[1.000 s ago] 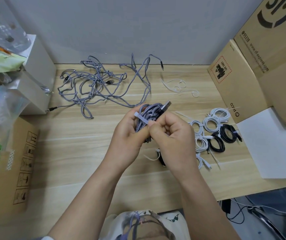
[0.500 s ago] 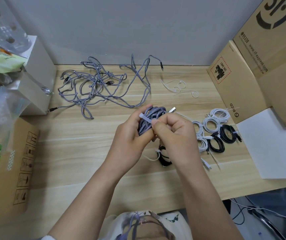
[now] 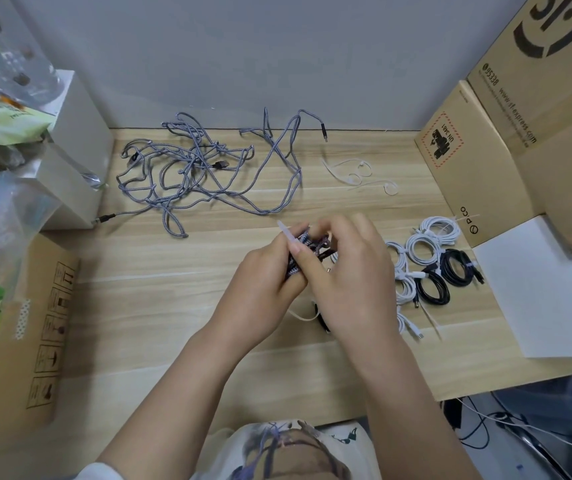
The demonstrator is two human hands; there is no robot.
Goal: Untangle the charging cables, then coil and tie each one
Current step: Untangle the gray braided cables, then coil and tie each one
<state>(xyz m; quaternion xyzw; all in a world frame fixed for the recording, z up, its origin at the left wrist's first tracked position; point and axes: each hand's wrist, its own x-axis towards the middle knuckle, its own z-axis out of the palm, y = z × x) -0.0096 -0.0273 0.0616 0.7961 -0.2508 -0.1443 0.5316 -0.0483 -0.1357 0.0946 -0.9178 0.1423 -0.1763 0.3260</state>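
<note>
Right, box (image 3: 506, 109) print: "95338", "www.sf-express.com"; smaller box (image 3: 450, 188) "UN 3481".

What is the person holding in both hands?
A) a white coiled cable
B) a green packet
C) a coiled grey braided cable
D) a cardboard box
C: both hands, left hand and right hand, grip the coiled grey braided cable above the wooden table.

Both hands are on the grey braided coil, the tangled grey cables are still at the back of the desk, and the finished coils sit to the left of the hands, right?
Not quite. In the head view the finished coils lie right of the hands, not left.
</note>
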